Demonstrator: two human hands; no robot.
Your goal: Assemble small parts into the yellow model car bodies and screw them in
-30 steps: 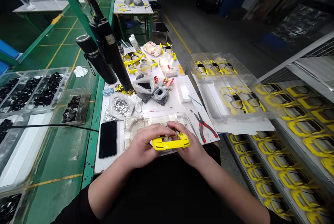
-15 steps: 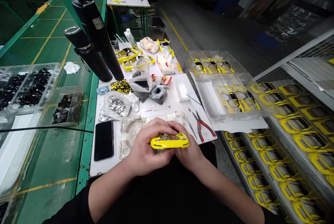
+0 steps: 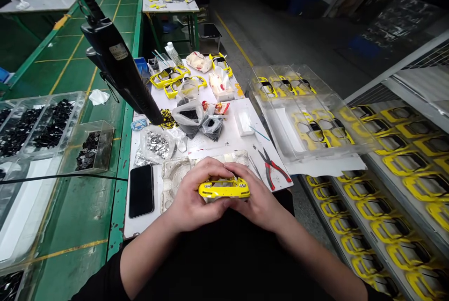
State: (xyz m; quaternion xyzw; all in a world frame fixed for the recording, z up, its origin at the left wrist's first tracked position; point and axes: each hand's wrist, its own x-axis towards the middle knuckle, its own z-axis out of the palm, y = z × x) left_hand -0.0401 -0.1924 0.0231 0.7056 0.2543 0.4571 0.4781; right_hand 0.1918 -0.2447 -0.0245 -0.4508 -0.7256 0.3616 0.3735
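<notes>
Clearly, you had both hands on the yellow car shell [image 3: 224, 192], which sat between your fingers with its long front edge toward you. Your left hand [image 3: 192, 195] was curled around one end, fingers over the top and thumb underneath; your right hand [image 3: 261, 198] gripped the other end the same way, and the two sets of fingertips nearly met above it. A small clear piece showed near each end of that front edge.

Just beyond your fingers lay a whitish moulded fixture [image 3: 175, 177], partly hidden by your hands. Left of your left fingers was a black phone [image 3: 141, 192], lying flat. To the right of your right fingers lay pliers [image 3: 271, 170] with red handles, jaws pointing away from you. Farther ahead of your left fingers stood a clear bag [image 3: 157, 144] of silvery pieces, with a black hanging tool [image 3: 121, 67] above and beyond it. Well apart from your right fingers, on their far right, was a clear plastic tray [image 3: 286, 146] with more yellow shells [image 3: 317, 130].
</notes>
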